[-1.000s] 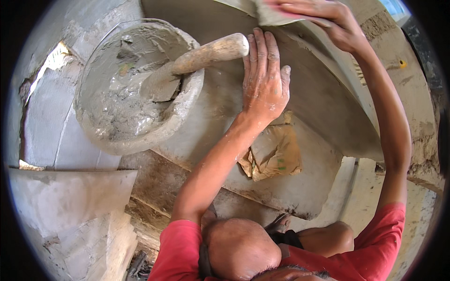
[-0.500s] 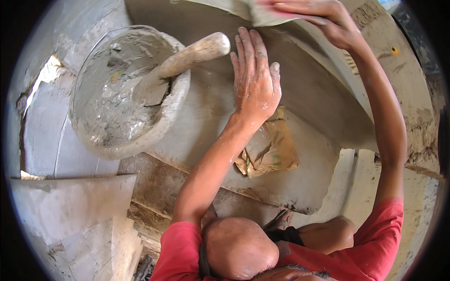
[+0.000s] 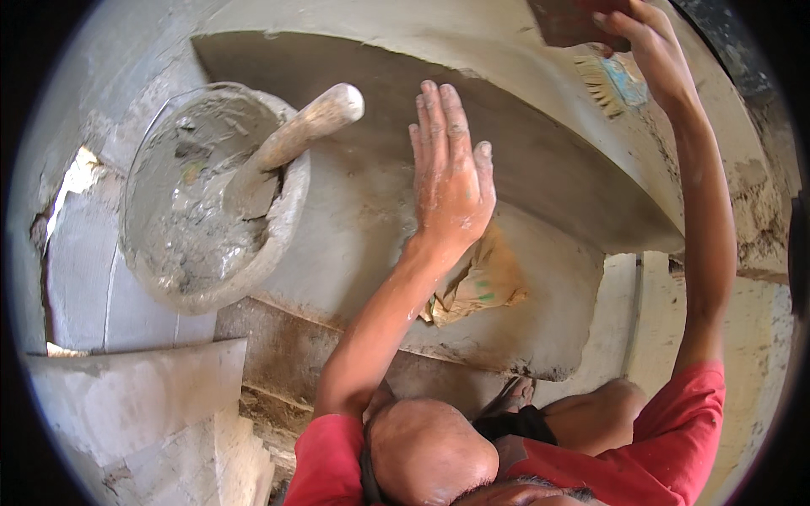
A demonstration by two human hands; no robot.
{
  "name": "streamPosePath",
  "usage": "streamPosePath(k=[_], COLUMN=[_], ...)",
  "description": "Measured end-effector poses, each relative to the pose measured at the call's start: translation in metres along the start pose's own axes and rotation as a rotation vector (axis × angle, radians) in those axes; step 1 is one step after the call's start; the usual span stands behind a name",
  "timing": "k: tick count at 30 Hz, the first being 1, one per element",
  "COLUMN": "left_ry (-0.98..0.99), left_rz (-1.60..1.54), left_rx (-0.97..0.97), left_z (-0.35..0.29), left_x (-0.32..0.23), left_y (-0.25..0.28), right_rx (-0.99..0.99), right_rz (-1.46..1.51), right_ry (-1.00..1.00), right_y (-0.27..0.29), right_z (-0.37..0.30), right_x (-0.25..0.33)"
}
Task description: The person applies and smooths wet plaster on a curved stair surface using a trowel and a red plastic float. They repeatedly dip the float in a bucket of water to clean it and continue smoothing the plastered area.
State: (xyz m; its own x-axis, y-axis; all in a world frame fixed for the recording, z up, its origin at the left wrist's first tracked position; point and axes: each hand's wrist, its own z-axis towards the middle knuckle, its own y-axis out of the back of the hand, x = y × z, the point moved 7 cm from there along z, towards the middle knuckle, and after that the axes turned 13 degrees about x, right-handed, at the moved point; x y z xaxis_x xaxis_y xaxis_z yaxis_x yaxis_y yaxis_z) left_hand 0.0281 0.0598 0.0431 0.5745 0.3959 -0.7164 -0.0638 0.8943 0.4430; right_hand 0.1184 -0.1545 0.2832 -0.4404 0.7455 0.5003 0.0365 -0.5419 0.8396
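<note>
Head view: L hand (image 3: 453, 190) flat, fingers straight & nearly together, holding nothing; can't tell if it touches the plastered surface (image 3: 540, 152) behind. R hand (image 3: 650, 46) grips a flat dark-red plate (image 3: 569, 18) at the top edge, partly out of frame; an edge-only hold could let it slip onto the brush (image 3: 597, 88) below. Crumpled brown paper (image 3: 489, 282) by L wrist might get smeared. Farther L, a wood-handled trowel (image 3: 308, 126) juts from the mortar bucket (image 3: 291, 198); a stray elbow could flip it.

Head-worn fisheye — facing down from close above, both hands (image 3: 454, 201) in view.
</note>
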Motion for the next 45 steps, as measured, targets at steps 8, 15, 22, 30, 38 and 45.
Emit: streamPosePath(k=[8,15,22,30,38,45], left_ry=[-0.044,-0.051,-0.065,-0.053,-0.03,-0.028], left_rz=[-0.101,-0.203,-0.06,-0.054,-0.048,-0.038], left_rx=[-0.021,-0.062,0.019,0.026,0.032,0.019], left_z=[-0.014,-0.017,-0.012,-0.007,-0.01,-0.011], left_x=[-0.005,-0.004,-0.012,-0.014,-0.008,-0.008], left_y=[0.016,0.023,0.009,-0.003,0.002,0.006], right_rx=[0.078,0.099,0.02,0.223,0.174,-0.127], right_rz=[-0.018,-0.599,-0.604,-0.59,-0.743,-0.591], right_ry=[-0.054,0.574,0.523,0.661,0.402,0.131], right_y=[-0.048,-0.107,-0.098,-0.118,-0.075,-0.037], right_z=[-0.028,-0.067,-0.051,-0.029,-0.011,-0.035], right_x=[0.046,0.073,0.05,0.044,-0.013,-0.005])
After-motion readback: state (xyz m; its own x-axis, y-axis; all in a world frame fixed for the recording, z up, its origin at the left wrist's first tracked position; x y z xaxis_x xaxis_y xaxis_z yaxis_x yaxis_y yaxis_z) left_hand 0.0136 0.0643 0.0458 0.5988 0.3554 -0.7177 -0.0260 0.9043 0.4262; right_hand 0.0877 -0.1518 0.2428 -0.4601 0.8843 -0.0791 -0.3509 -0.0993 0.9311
